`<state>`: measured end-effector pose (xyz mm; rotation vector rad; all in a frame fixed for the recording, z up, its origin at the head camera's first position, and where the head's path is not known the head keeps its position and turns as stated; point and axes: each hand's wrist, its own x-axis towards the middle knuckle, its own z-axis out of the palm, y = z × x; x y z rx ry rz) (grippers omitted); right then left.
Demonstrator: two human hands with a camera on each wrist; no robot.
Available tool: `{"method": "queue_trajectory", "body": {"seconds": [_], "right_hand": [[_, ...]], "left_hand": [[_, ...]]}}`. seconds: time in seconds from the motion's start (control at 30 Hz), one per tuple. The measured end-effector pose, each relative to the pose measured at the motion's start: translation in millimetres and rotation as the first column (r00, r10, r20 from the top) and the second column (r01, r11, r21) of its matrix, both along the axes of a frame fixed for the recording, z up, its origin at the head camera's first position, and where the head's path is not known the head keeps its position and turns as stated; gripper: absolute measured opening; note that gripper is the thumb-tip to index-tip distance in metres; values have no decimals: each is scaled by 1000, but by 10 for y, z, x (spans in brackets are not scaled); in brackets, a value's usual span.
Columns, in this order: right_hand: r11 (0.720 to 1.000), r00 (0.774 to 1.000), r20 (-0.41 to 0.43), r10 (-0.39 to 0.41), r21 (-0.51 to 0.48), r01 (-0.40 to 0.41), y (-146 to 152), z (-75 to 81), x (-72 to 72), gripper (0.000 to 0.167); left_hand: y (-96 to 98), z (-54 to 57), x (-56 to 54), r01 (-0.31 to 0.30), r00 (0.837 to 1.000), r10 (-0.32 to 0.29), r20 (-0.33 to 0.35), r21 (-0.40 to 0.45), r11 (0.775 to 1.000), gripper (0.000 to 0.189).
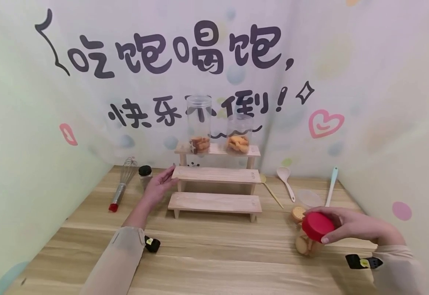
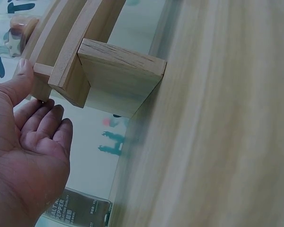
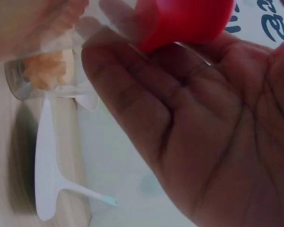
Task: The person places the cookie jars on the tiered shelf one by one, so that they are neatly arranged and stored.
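My left hand [image 1: 160,186] grips the left end of the middle step of a three-step wooden stand [image 1: 214,174], thumb on top and fingers curled beneath. My right hand [image 1: 354,224] holds a clear jar by its red lid [image 1: 318,226], fingers around the lid's side. Round biscuits [image 1: 303,245] show through this jar, just above the table at the right. Close behind it stands another clear jar [image 3: 19,80] of biscuits, mostly hidden in the head view. On the stand's top step are a tall clear jar [image 1: 199,123] and a shorter one [image 1: 239,133], both holding biscuits.
A whisk [image 1: 122,184] and a black-capped salt-and-pepper bottle [image 1: 145,176] lie left of the stand. To its right are a yellow stick-handled spoon [image 1: 272,192], a white spoon [image 1: 285,182], a clear lid [image 1: 309,198] and a spatula [image 3: 47,165]. A printed curtain hangs behind the wooden table [image 1: 199,254].
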<state>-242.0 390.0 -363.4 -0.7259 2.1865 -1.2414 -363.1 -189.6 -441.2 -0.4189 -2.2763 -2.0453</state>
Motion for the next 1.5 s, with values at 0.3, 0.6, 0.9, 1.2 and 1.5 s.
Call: {"method": "queue_trajectory", "body": {"seconds": [0.3,0.6,0.9,1.2,1.5], "right_hand": [[999,994,-109,-28,41,32,-114,-44,-26,64],[995,980,-196,-33,91,52,-229,-21,-31,61],[997,956,-287,-61,16,69,-319,60,2,60],[992,918,-382,-108,15,124,-378,135,-21,65],[993,911,-398,-107,2,117,-504,201,-54,66]], "left_hand": [[-5,41,28,9,1000,-10,11,11,1000,67],[-17,56,43,17,1000,-17,-3,22,1000,65],[-22,29,30,4,1000,-4,10,14,1000,66],[-14,-16,-14,16,1000,-17,17,33,999,67],[-8,-3,4,14,1000,-14,3,22,1000,69]]}}
